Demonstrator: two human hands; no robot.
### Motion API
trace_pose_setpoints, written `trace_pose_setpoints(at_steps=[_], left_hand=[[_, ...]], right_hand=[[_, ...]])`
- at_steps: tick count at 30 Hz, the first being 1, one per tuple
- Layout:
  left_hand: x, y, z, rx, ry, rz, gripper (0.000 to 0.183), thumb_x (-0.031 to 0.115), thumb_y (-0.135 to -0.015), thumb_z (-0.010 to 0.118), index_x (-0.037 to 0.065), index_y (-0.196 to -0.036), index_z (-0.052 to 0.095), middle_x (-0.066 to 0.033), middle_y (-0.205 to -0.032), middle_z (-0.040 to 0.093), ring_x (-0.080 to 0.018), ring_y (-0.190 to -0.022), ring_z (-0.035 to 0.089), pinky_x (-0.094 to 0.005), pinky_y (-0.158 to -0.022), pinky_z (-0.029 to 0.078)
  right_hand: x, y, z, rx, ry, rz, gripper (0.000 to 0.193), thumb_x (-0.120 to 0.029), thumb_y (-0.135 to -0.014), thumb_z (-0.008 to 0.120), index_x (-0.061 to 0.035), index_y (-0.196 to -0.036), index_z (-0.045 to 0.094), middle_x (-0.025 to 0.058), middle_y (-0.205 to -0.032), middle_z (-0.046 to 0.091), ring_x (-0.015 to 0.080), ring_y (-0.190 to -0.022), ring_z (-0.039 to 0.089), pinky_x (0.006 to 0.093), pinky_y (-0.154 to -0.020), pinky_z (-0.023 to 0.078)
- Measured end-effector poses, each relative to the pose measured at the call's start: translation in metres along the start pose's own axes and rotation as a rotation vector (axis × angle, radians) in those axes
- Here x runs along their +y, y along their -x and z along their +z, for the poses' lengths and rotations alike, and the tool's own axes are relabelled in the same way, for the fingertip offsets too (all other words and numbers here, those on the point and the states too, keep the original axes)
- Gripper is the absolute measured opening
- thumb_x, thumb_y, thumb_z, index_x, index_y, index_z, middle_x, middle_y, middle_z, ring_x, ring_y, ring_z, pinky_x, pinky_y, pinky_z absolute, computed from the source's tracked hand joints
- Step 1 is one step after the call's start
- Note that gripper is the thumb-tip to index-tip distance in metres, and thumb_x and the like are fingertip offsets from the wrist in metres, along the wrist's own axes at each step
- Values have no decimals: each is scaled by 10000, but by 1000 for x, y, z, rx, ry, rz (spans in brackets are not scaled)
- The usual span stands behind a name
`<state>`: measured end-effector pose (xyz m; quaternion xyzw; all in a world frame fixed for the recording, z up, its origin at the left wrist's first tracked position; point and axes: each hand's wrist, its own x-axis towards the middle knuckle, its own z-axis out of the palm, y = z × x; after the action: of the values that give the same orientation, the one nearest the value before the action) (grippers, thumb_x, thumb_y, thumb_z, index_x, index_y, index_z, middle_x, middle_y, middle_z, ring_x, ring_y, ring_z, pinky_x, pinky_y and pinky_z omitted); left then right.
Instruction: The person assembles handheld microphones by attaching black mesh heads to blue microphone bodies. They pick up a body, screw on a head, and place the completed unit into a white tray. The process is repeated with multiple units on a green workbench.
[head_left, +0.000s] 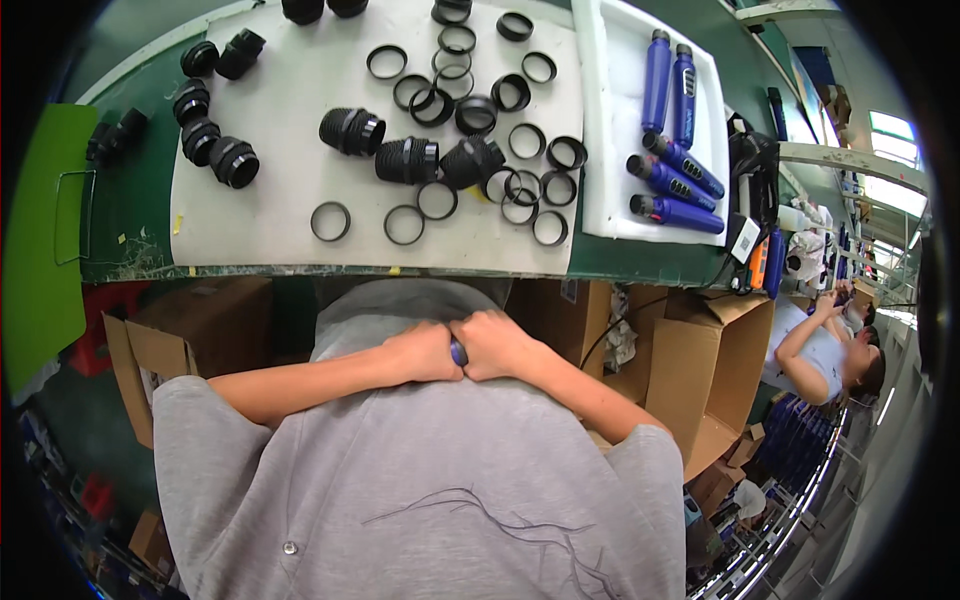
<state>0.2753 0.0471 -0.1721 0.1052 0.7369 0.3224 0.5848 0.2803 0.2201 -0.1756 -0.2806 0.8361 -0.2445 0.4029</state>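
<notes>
My left hand [424,352] and my right hand [488,345] are closed side by side in front of my body, just below the table's near edge. Between them shows a small part of a dark blue rounded piece [458,352]; both fists wrap round it and hide the rest. On the table beyond lie several black rings [330,221] and ribbed black threaded collars [407,160]. More of these collars [234,162] stand in a row at the left. To the right, a white foam tray [608,215] holds several blue tubular handles [655,80] with dark buttons.
A pale sheet [280,235] covers much of the green table [640,258]. Open cardboard boxes [705,370] stand below it on both sides. A green panel [40,230] is at the far left. Another person [805,350] works at the right, beside an orange-and-black tool [757,265].
</notes>
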Motion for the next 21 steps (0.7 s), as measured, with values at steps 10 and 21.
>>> trace_pose_setpoints(at_steps=[10,21], left_hand=[[3,1,-2,-108,-52,-6,467,382,-667,776,-28,-884,723,-176,-817,722,-302,-732,694,-404,-667,550],[-15,19,-39,-145,-28,112,501,403,-753,757,-25,-996,662,-127,-723,677,-226,-618,664,-363,-595,554]], right_hand=[[-2,-4,-17,-262,-209,81,288,-149,-575,688,42,-789,672,249,-824,685,413,-825,661,457,-741,546],[-8,15,4,389,39,-10,253,-81,-621,703,-27,-828,569,149,-758,626,353,-704,645,442,-619,516]])
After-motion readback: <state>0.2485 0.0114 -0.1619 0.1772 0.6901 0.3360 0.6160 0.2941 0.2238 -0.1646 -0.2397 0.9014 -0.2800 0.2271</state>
